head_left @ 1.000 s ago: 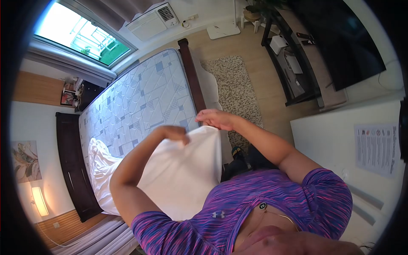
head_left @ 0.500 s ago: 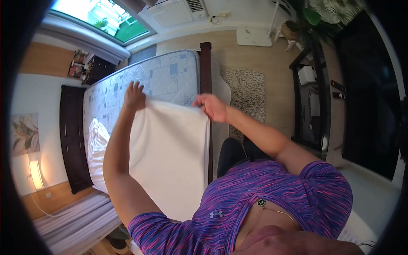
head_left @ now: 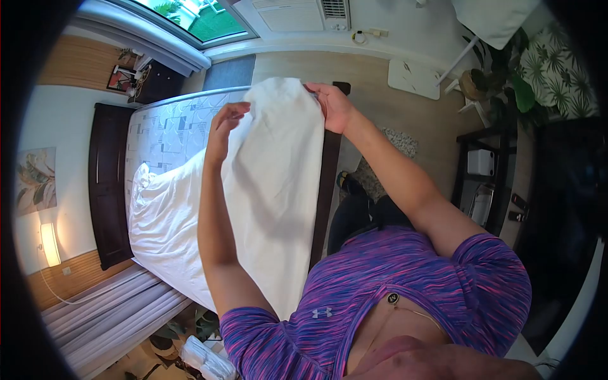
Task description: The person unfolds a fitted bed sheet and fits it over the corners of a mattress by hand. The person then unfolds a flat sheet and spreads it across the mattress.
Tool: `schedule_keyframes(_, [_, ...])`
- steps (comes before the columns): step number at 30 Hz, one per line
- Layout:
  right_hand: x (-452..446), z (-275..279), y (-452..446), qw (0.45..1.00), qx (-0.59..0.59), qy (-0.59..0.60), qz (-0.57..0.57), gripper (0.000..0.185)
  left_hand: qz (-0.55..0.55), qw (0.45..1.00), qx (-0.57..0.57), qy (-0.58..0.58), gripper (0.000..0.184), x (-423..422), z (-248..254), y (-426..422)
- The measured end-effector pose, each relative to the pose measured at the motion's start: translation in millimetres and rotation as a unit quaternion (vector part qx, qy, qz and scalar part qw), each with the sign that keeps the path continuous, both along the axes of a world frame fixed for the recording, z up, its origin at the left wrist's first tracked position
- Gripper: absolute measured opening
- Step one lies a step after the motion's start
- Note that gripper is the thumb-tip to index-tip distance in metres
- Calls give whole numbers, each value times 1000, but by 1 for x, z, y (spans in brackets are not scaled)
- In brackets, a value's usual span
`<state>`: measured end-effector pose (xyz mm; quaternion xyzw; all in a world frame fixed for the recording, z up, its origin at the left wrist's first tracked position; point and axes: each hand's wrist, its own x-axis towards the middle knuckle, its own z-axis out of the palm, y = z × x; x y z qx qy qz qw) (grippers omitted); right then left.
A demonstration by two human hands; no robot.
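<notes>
A plain white bedsheet [head_left: 278,152], softly rumpled, is draped over the near side of the patterned mattress [head_left: 171,136]. Its edge is pinched by the right hand [head_left: 334,109]; the left hand's [head_left: 221,128] fingers are half-curled, any hold unclear.

You wear a short-sleeved top [head_left: 405,272] streaked purple, blue and pink, its pale logo [head_left: 322,313] at nine o'clock from your M-marked pendant [head_left: 392,298].
</notes>
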<state>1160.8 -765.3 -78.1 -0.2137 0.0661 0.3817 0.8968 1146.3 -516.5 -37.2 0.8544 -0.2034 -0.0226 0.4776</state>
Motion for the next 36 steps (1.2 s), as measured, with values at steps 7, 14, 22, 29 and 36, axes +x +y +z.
schedule_keyframes(7, [92,-57,29,976,-157,-36,-150,20,253,957,1,142,36,82,-70,22])
schedule_keyframes(14, [106,-75,13,966,-209,-134,75,20,161,962,145,168,20,102,-130,-7])
schedule_keyframes(22, [152,-180,4,964,-182,141,129,13,190,890,161,383,25,65,-127,-13])
schedule_keyframes(29, [192,-190,2,935,-240,-35,259,15,11,954,300,-19,22,157,-218,-30])
schedule_keyframes(36, [207,-296,-22,732,-640,-198,123,18,65,885,400,228,24,245,-297,-62])
